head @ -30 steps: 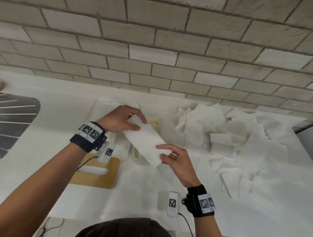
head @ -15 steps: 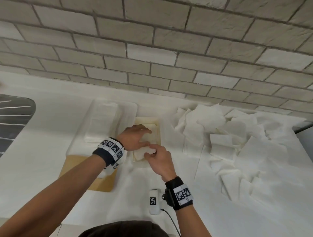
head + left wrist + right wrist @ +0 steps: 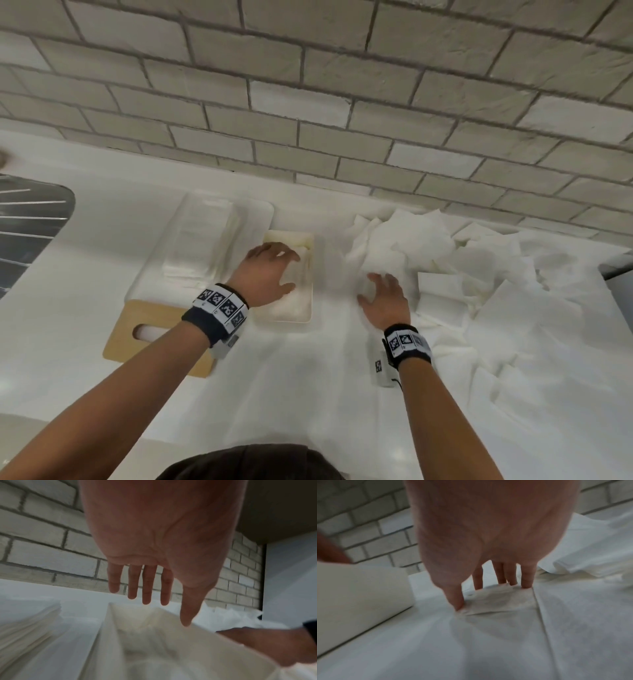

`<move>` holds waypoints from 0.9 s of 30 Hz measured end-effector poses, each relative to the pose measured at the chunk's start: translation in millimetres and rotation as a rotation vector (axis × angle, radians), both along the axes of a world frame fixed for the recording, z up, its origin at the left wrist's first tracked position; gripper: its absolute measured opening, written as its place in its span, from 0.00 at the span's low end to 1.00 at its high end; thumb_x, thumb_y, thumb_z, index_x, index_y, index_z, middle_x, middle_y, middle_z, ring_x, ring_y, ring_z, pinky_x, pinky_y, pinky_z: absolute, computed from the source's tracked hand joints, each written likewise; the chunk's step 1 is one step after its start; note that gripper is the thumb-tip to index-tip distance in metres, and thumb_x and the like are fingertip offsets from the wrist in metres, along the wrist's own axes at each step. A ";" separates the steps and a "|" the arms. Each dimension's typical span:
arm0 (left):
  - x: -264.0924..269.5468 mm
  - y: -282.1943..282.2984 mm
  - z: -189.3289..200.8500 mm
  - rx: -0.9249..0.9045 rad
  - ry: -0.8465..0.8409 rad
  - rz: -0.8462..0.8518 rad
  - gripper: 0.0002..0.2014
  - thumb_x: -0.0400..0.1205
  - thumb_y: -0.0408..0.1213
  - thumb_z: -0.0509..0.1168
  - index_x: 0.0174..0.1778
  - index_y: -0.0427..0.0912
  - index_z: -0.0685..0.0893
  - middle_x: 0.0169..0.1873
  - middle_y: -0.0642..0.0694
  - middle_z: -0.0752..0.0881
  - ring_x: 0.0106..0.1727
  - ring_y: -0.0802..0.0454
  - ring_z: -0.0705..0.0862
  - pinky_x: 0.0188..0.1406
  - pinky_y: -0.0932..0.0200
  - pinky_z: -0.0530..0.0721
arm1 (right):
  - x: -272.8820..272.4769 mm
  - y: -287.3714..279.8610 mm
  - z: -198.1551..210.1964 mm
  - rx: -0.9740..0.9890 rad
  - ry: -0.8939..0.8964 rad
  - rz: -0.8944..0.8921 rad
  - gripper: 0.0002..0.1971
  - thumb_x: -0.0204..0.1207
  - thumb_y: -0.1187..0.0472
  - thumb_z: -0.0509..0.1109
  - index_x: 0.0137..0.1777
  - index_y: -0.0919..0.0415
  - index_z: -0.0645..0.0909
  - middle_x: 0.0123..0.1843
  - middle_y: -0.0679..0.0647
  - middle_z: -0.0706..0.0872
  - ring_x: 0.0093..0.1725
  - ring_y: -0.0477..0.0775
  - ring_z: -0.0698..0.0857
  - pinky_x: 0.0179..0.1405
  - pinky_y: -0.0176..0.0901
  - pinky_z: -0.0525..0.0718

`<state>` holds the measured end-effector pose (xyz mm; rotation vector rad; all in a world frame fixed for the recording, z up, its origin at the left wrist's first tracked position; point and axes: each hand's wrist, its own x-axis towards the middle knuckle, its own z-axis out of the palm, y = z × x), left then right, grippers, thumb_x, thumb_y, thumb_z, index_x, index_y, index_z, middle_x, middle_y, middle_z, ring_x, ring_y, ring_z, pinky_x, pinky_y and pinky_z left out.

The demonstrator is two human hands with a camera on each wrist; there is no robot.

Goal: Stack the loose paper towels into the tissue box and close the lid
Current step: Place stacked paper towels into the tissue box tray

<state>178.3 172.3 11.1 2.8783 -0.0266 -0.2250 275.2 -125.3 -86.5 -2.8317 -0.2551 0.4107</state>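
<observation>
**Beside the tissue box, the right hand goes for the next towel**

Over the tissue box (image 3: 306,310), the left hand (image 3: 265,274) lies with its fingers (image 3: 148,588) straight and loosely spread, holding nothing; in the left wrist view they hover just above the towels already inside the box, and I cannot tell whether they touch the paper. A second ago both hands carried one folded towel toward the box, and half a second ago both were pressing it in. That towel now lies in the box, and the right hand (image 3: 385,299) has left the box and moved to its right, onto the white sheet covering the counter (image 3: 85,260).

There, the right wrist view shows thumb and fingers (image 3: 526,580) set down on the edges of a single folded paper towel (image 3: 496,601), bunching it slightly: they pinch it, though it is not yet lifted. The loose paper towels (image 3: 479,267) lie further right of the box, spread wide and well apart from it. Left of the box sits the wooden lid (image 3: 137,329), slot upward, partly under a clear tray (image 3: 260,212) holding a neat stack.

One towel more is stowed, and many remain, so I judge that closing the lid is far off.
</observation>
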 end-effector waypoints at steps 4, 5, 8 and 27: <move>-13.0 -29.3 22.5 -0.205 -0.214 0.031 0.20 0.86 0.49 0.72 0.74 0.51 0.84 0.68 0.48 0.87 0.70 0.45 0.84 0.64 0.46 0.86 | -20.0 -5.7 0.5 0.023 -0.174 0.046 0.19 0.81 0.67 0.67 0.72 0.61 0.78 0.57 0.61 0.89 0.56 0.68 0.90 0.48 0.57 0.91; -15.9 -36.8 24.7 -0.245 -0.237 0.034 0.18 0.87 0.49 0.72 0.72 0.51 0.85 0.65 0.49 0.88 0.66 0.46 0.86 0.61 0.47 0.87 | -23.4 -9.0 7.4 0.098 -0.165 0.008 0.16 0.82 0.66 0.68 0.69 0.60 0.80 0.54 0.59 0.91 0.53 0.67 0.91 0.48 0.55 0.90; -19.3 -54.8 23.2 -0.349 -0.219 0.029 0.18 0.87 0.58 0.67 0.67 0.52 0.86 0.61 0.55 0.90 0.61 0.51 0.88 0.60 0.46 0.88 | -30.7 -19.6 40.3 0.529 -0.063 -0.204 0.12 0.81 0.65 0.74 0.63 0.58 0.84 0.48 0.53 0.94 0.49 0.61 0.91 0.52 0.50 0.88; 4.7 -67.8 78.4 -0.943 -0.264 0.311 0.29 0.74 0.47 0.87 0.68 0.62 0.83 0.59 0.57 0.90 0.59 0.55 0.90 0.61 0.45 0.91 | -91.3 8.6 138.8 1.355 0.346 -0.402 0.22 0.84 0.39 0.74 0.73 0.46 0.82 0.70 0.52 0.89 0.69 0.52 0.89 0.69 0.56 0.88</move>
